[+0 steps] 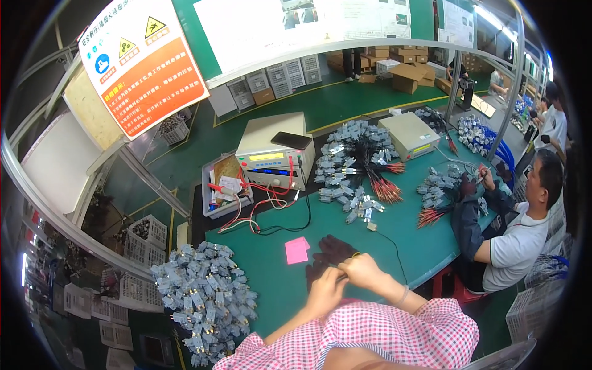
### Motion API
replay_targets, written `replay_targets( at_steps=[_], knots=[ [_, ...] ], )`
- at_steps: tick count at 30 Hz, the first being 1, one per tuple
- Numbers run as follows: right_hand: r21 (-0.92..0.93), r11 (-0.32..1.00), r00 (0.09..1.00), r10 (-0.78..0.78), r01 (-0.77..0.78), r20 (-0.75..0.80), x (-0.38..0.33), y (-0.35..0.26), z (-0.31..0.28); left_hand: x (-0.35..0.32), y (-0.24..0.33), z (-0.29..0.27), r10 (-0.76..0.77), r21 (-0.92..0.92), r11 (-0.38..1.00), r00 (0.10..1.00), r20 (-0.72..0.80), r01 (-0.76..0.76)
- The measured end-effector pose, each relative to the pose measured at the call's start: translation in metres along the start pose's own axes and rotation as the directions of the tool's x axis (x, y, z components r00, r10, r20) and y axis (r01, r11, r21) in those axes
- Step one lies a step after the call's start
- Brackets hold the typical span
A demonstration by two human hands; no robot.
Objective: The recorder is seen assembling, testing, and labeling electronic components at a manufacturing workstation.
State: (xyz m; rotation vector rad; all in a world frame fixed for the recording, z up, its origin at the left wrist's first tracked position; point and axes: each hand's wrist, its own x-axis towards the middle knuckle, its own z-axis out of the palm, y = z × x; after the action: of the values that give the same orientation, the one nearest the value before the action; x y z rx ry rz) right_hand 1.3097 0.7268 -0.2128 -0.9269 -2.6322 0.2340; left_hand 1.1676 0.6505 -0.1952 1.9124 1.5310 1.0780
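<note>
Close to my body, my left hand and my right hand meet above the near edge of the green work surface. Fingers of both are closed in a pinch, around something small and dark that I cannot make out. Just beyond them lies a dark brown glove, with more dark fabric beside my left hand. Pink sticky notes lie flat to the left of the glove. A large heap of grey connectors sits further left, at the table's edge.
Stacked test instruments carry a black phone; red and white leads trail beside a grey bin. Piled connectors with black cables lie beyond a thin black wire. At right, a gloved co-worker handles cables.
</note>
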Motion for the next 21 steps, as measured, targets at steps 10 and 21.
replay_targets(
  at_steps=[10,21],
  knots=[
    [0.152,0.988,0.964,-0.048,0.008,0.262,-0.002,0.006,-0.003,-0.009,-0.016,0.012,0.195,0.202,0.958,0.978,0.068,-0.205],
    [0.145,0.969,0.965,0.171,-0.201,0.197,-0.006,0.014,-0.011,0.005,-0.020,-0.027,0.486,0.342,0.789,0.859,0.162,-0.511]
  ],
)
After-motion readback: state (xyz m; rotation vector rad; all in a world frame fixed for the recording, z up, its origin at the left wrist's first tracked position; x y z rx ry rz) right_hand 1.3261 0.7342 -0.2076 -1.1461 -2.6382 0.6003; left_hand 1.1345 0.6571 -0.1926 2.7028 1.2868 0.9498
